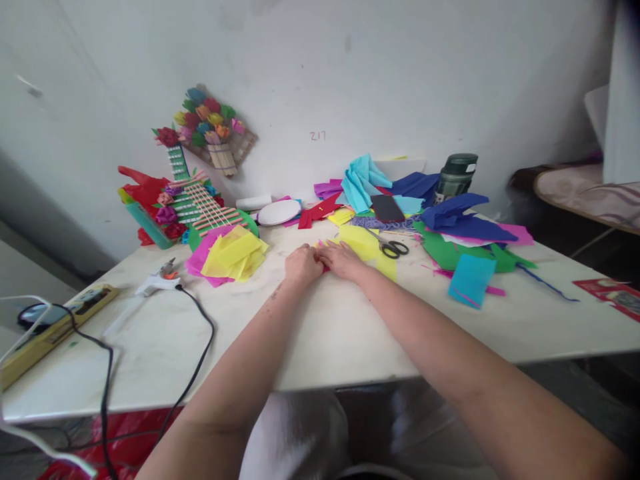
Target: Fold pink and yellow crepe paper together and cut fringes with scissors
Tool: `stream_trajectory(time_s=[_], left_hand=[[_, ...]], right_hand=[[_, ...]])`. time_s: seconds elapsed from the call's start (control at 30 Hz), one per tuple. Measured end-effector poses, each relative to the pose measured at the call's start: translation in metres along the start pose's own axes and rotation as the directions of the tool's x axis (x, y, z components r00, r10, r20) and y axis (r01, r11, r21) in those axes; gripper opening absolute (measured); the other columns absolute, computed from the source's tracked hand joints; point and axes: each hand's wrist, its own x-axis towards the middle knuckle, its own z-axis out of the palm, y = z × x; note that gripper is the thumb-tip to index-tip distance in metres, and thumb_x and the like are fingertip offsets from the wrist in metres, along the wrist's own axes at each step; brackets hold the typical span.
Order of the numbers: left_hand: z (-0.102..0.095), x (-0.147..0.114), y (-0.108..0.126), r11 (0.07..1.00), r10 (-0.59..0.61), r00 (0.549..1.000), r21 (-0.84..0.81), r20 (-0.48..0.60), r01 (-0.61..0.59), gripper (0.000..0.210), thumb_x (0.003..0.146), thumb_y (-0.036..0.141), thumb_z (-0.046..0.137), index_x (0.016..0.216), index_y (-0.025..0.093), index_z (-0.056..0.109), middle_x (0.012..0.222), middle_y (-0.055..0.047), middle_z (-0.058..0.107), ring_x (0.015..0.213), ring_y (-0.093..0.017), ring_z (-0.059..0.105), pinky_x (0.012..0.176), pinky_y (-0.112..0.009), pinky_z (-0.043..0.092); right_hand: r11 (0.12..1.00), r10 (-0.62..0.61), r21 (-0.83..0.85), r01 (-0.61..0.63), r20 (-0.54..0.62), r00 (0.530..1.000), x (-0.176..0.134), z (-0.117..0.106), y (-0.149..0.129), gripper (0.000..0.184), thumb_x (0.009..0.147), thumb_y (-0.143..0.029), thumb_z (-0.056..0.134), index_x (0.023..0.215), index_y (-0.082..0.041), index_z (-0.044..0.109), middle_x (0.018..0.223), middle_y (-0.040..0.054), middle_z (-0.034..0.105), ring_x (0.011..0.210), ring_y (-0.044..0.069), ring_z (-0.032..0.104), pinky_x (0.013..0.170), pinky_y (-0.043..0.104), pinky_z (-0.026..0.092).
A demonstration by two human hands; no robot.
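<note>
Side by side at the middle of the white table, my left hand (303, 263) and my right hand (341, 260) meet at the fingers. A bit of pink crepe paper (326, 269) shows between and under them, mostly hidden. My left fingers are curled closed, and my right fingers are bent together over the paper. Just beyond my right hand lies yellow crepe paper (364, 241), with black-handled scissors (394, 249) to its right. A stack of yellow sheets (236, 255) on pink ones lies left of my hands.
A glue gun (163, 280) with a black cord and a power strip (65, 327) occupy the left side. Behind stand a stick-and-flower craft (200, 203) and a white oval disc (279, 213). Blue paper (457, 217), a dark phone-like slab (387, 208) and a dark green bottle (456, 177) are right.
</note>
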Motion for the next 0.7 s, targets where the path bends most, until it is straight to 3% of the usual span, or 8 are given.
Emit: stream_trajectory(time_s=[0.2,0.33,0.57,0.7], left_hand=[[-0.004,0.002,-0.004,0.987,-0.112,0.993,-0.109,0.036,0.115,0.024,0.070,0.033,0.051,0.085,0.022,0.067,0.091,-0.006,0.065,0.088,-0.022,0.057,0.072,-0.030,0.043],[0.001,0.006,-0.009,0.989,-0.140,0.985,-0.052,-0.099,0.135,0.027,0.071,0.036,0.051,0.084,0.019,0.067,0.098,-0.010,0.063,0.105,-0.027,0.047,0.083,-0.035,0.040],[0.006,0.019,-0.006,0.965,-0.258,0.962,-0.032,0.094,0.262,0.032,0.066,0.044,0.056,0.085,0.022,0.070,0.112,-0.012,0.057,0.112,-0.031,0.040,0.090,-0.039,0.034],[0.007,0.033,-0.002,0.948,-0.317,0.938,0.050,0.143,0.313,0.042,0.066,0.053,0.056,0.086,0.018,0.069,0.115,-0.016,0.056,0.115,-0.033,0.039,0.090,-0.042,0.033]], right_hand=[[1.000,-0.005,-0.021,0.007,0.080,0.997,-0.001,0.000,0.001,0.042,0.092,-0.034,0.026,0.130,-0.027,0.044,0.139,0.0008,0.040,0.132,0.024,0.026,0.105,0.050,0.018],[0.999,0.011,-0.036,-0.007,0.092,0.996,0.001,0.001,0.001,0.043,0.092,-0.034,0.025,0.131,-0.026,0.042,0.141,0.0005,0.036,0.132,0.024,0.025,0.105,0.050,0.017],[0.999,0.044,0.015,-0.045,0.065,0.997,0.001,0.004,0.004,0.049,0.091,-0.032,0.028,0.138,-0.018,0.027,0.139,0.0108,0.038,0.132,0.020,0.026,0.106,0.044,0.016],[0.998,0.036,0.040,-0.039,0.065,0.997,0.002,0.005,0.006,0.052,0.089,-0.028,0.030,0.139,-0.018,0.023,0.139,0.0104,0.038,0.133,0.019,0.025,0.105,0.045,0.015]])
